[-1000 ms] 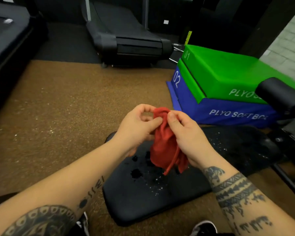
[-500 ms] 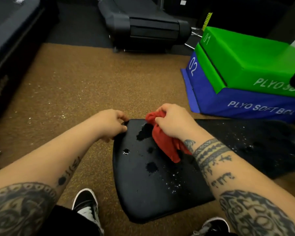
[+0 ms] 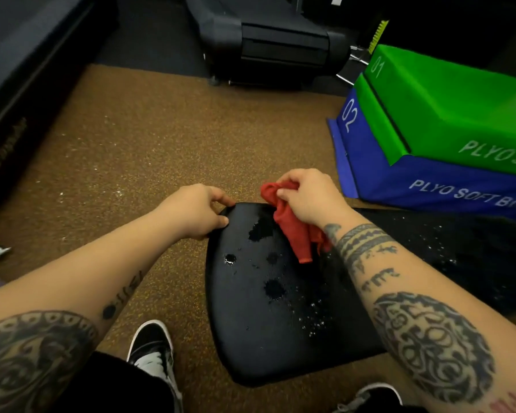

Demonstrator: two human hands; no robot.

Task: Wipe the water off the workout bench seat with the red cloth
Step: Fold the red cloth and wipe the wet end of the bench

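1. Left hand (image 3: 195, 210) has been off the red cloth (image 3: 292, 231) for a second; its fingers now pinch the far left corner of the bench seat (image 3: 265, 353).
2. Right hand (image 3: 310, 198): fingers bunched round the cloth at the seat's far edge, tail trailing over the seat.
3. Water puddles (image 3: 274, 289) mid-seat.

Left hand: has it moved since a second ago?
Yes. The left hand let go of the red cloth over the middle of the bench seat and now grips its far left corner.
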